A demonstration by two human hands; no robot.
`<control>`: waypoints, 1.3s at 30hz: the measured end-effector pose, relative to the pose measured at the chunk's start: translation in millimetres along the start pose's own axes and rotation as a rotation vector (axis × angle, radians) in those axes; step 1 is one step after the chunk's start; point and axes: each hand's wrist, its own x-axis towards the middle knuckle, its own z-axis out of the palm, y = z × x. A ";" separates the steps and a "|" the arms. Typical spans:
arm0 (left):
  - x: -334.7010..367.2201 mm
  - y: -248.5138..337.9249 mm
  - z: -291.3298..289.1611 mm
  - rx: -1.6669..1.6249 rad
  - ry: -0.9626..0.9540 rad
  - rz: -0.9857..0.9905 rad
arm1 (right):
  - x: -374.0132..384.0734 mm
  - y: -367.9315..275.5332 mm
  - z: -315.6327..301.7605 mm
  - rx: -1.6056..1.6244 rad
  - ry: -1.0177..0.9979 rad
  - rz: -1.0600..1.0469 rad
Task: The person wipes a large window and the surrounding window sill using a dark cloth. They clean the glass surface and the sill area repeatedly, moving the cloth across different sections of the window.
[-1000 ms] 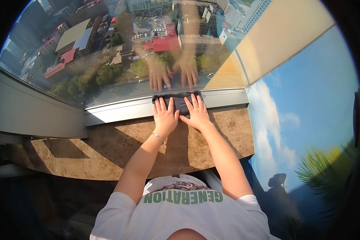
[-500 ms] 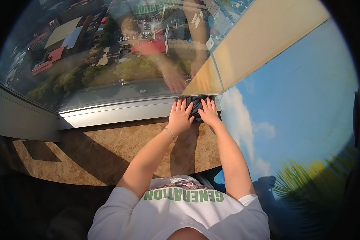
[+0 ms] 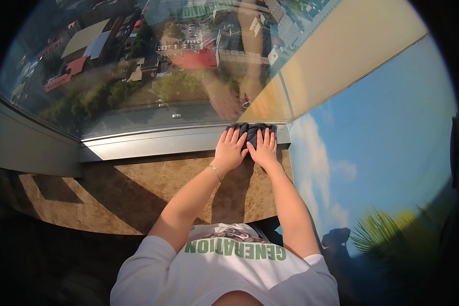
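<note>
A crumpled dark grey cloth [image 3: 250, 132] lies on the metal window frame [image 3: 148, 145], close to the corner with the painted wall. My left hand [image 3: 230, 149] rests flat on the left part of the cloth, fingers spread and pointing at the glass. On its right part lies my right hand [image 3: 263, 149], fingers also stretched out and slightly apart. Both thumbs point inward and nearly meet over the cloth. A thin bracelet [image 3: 217, 172] circles my left wrist. What the palms cover cannot be seen.
Beyond the frame, the large window [image 3: 137, 109] reflects my arms and shows buildings, trees and a road far below. A brown stone sill [image 3: 188, 181] with a curved front edge lies under my forearms. At the right stands a wall [image 3: 377, 132] painted with sky and palm leaves.
Both hands and the cloth have slid slightly left along the frame, leaving a wider gap to the wall corner. The view has shifted a little too.
</note>
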 end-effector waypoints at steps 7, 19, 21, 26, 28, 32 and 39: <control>-78.3 -66.5 -35.4 0.054 0.119 -0.141 | -25.9 -81.4 16.0 0.010 -0.019 -0.345; -42.0 -36.1 -18.8 0.091 0.125 -0.173 | -3.3 -41.4 -5.3 -0.011 -0.111 -0.213; -26.7 -16.5 -10.8 0.066 0.088 -0.114 | 0.6 -15.4 -12.6 -0.015 -0.102 -0.163; 7.9 21.6 9.0 0.030 0.043 -0.002 | 15.6 36.3 -25.9 -0.017 -0.116 -0.059; 21.8 33.4 15.1 0.015 0.008 0.049 | 20.4 54.5 -31.5 0.002 -0.125 -0.007; 43.1 48.6 27.1 0.005 -0.022 0.149 | 23.0 74.2 -32.0 0.043 -0.116 0.008; 25.5 45.2 29.4 0.121 -0.018 0.254 | -2.5 72.0 -2.8 0.008 0.062 0.017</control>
